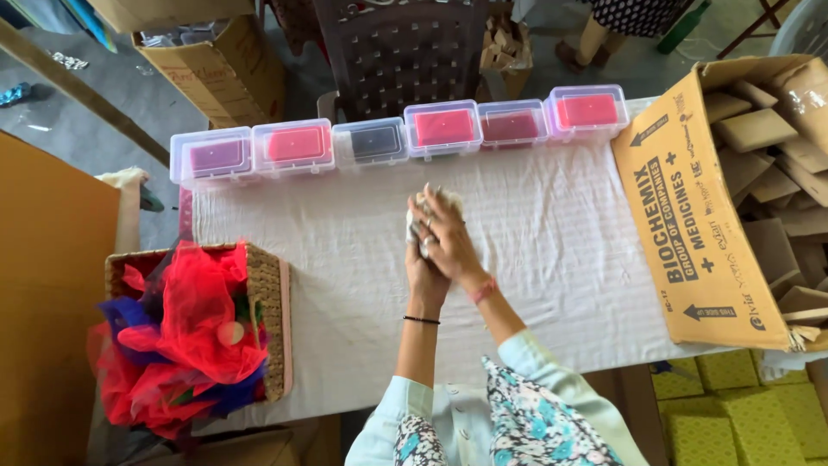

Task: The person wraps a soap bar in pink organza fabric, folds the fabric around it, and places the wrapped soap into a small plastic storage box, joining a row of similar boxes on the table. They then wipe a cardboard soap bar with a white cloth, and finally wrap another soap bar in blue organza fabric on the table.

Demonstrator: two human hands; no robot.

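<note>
at the left edge of the bench [552, 285] a woven basket [269, 293] brims with red and blue net fabric [194, 332]. along the far edge stand 6 clear lidded boxes [375, 141] of coloured powder. in the middle, over the white cloth, the left hand [424, 263] and right hand [447, 237] press together, fingers [429, 220] closed around a small pale wad [435, 200] held between the palms. at the right lies an open cardboard carton [699, 207] of brown packets.
</note>
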